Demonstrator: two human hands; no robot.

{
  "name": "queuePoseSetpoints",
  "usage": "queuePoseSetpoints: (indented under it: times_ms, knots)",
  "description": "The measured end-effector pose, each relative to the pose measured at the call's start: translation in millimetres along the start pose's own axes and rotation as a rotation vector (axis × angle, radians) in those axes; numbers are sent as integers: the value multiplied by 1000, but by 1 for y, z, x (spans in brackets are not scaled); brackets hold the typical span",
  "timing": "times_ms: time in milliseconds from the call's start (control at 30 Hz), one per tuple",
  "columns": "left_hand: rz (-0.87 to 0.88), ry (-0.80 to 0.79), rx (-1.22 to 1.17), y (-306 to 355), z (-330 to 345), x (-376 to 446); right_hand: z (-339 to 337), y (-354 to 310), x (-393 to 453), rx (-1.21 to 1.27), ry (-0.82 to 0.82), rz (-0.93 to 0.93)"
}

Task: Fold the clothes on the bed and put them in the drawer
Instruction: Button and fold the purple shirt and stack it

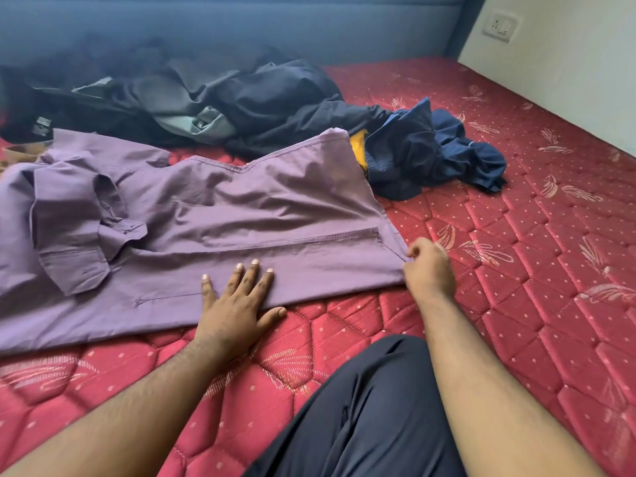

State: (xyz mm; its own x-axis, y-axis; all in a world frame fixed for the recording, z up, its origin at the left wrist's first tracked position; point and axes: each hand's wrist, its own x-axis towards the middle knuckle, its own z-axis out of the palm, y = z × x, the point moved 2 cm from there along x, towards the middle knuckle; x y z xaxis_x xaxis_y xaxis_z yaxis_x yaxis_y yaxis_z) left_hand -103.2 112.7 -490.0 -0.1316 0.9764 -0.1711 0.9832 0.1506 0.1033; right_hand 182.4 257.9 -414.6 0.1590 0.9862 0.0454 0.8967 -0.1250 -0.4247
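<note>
We see a purple cotton shirt (213,215) spread across a bed with a red quilted mattress (516,256) patterned with pale leaf motifs. Our left hand (237,301) lies flat on the shirt's near edge, fingers straight and spread, the thumb resting on the mattress just off the cloth. Our right hand (428,266) has its fingers curled in, pinching the shirt's near right corner. The shirt's sleeves (79,232) lie bunched and folded over at its left end.

Behind the shirt, we see a heap of dark black and grey clothes (206,98) against the blue padded headboard (241,25). To the right of that heap, touching the shirt's far corner, sits a crumpled navy blue garment (430,149) with a strip of yellow cloth (359,149) showing beside it. Our leg in dark trousers (361,414) rests on the mattress between our forearms. A white wall switch plate (500,26) sits at the upper right.
</note>
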Motion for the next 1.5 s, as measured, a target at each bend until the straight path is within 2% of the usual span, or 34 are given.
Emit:
queuePoseSetpoints:
  times_ms: [67,167,233,333,500,600,700,767,867,1033,1100,1267,1500]
  knots:
    - [12,30,4,-6,-1,-6,8,-42,-19,-97,-170,-278]
    - [128,174,102,-16,-8,-17,37,-83,-63,-348,-469,-666]
    - [219,252,232,-30,-12,-25,48,-92,-85,-550,-539,-860]
    - [262,317,317,-70,-18,-48,55,-94,-93,-717,-498,-979]
    - [21,246,308,-147,-22,-94,66,-106,-97,-687,-516,-847]
    - [-103,239,242,-170,-25,-113,78,-109,-105,-650,-433,-749]
    - [-282,208,125,-185,-34,-124,83,-104,-109,-578,-428,-664]
    - [-431,228,18,-196,-37,-134,81,-101,-110,-549,-407,-667]
    - [-560,301,-89,-204,-36,-146,75,-97,-112,-594,-402,-701]
    - [-602,454,-170,-224,-23,-155,67,-101,-115,-678,-340,-678]
    - [-618,469,-191,-232,-21,-158,64,-102,-115,-695,-309,-658]
    - [-691,370,-257,-233,-27,-165,47,-105,-113,-730,-339,-523]
    - [-674,312,-286,-199,-26,-206,30,-101,-118,-812,-403,-475]
